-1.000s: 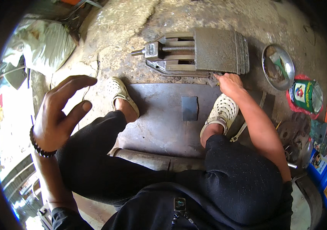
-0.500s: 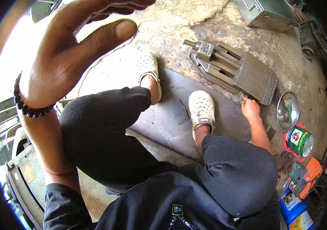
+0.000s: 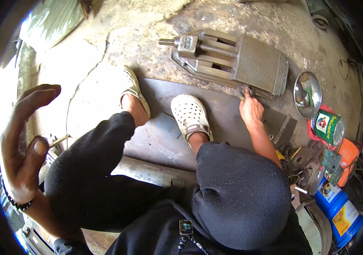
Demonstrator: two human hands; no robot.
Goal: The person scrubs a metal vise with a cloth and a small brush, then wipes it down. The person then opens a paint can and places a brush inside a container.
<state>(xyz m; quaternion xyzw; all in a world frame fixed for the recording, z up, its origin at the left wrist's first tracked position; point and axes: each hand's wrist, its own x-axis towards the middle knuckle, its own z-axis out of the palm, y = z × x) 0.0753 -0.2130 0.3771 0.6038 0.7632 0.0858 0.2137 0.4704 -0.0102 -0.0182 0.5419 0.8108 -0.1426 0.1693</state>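
As right hand (image 3: pixel 251 109) adjoins vise (image 3: pixel 257 63), labelled can (image 3: pixel 325 126)

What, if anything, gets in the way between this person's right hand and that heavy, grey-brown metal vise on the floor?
Nothing visible blocks it: the right hand is right up against the near side of the vise. Only a small, crumpled, greyish scrap shows at the fingers; I can't tell its material.

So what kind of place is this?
It looks like a metal workshop. There's a heavy grey-brown metal vise with a long screw, a wide flat grey metal sheet beside it, and a rough, stained concrete floor.
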